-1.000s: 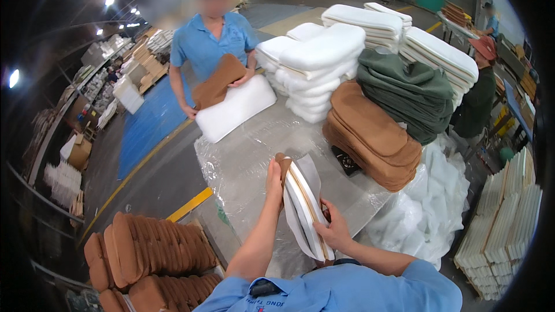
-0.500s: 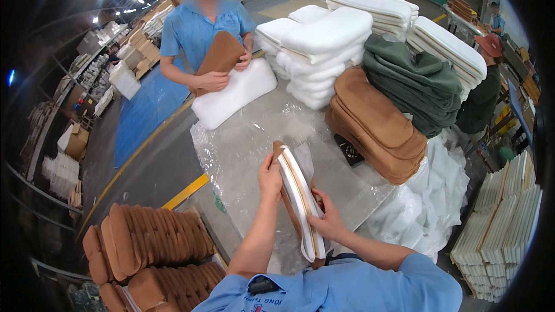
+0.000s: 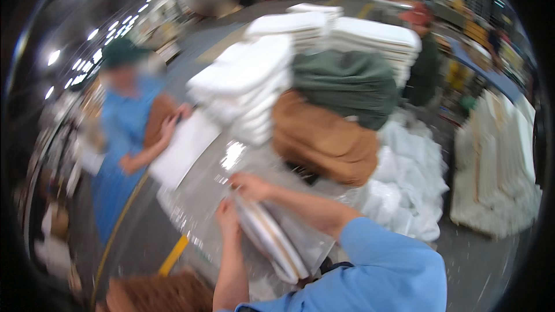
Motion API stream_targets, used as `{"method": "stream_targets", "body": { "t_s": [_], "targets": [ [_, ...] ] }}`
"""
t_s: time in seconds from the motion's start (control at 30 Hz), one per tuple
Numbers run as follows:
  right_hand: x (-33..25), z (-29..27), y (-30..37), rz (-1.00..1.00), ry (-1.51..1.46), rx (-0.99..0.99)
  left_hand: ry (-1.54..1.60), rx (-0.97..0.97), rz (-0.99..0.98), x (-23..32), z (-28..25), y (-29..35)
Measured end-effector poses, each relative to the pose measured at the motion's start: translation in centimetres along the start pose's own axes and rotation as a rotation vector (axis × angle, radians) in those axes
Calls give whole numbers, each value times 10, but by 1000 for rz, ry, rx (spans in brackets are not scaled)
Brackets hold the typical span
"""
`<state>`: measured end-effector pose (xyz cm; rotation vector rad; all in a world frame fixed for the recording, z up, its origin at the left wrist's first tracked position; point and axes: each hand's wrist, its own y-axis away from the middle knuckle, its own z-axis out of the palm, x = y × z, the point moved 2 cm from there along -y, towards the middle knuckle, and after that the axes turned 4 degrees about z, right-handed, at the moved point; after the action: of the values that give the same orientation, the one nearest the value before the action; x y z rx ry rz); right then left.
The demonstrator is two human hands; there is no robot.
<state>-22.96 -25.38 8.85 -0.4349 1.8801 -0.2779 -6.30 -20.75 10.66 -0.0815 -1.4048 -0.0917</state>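
Over the grey plastic-covered bench (image 3: 199,205)'s near edge, I see left hand (image 3: 227,212) and right hand (image 3: 250,186) pinching a long white tan-striped fabric pad (image 3: 272,234), its striped side uncovered.

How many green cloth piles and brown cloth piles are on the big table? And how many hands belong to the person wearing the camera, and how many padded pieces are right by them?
Green cloth pile: 1
Brown cloth pile: 1
Left hand and right hand: 2
White-and-tan padded piece: 1
Total: 5
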Motion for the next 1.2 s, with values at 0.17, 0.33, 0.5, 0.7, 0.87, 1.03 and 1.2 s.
{"method": "stream_targets", "body": {
  "t_s": [0.17,0.33,0.5,0.7,0.87,1.03,1.2],
  "targets": [
    [-16,25,-25,-21,-71,-384,-431,192,222,14,-26,6],
    [-9,10,-27,54,-110,-442,-577,126,289,13,-22,-7],
    [3,10,-17,193,-357,-329,-523,37,306,13,-24,-17],
    [6,21,-13,263,-336,-218,-425,22,205,53,-20,-71],
    [0,62,-1,323,-547,-148,-432,-380,110,61,15,-130],
    [3,61,0,254,-556,-21,-401,-665,-344,24,36,-146],
    [17,61,19,308,-564,62,-414,-851,-370,6,52,-134]
  ]
}}
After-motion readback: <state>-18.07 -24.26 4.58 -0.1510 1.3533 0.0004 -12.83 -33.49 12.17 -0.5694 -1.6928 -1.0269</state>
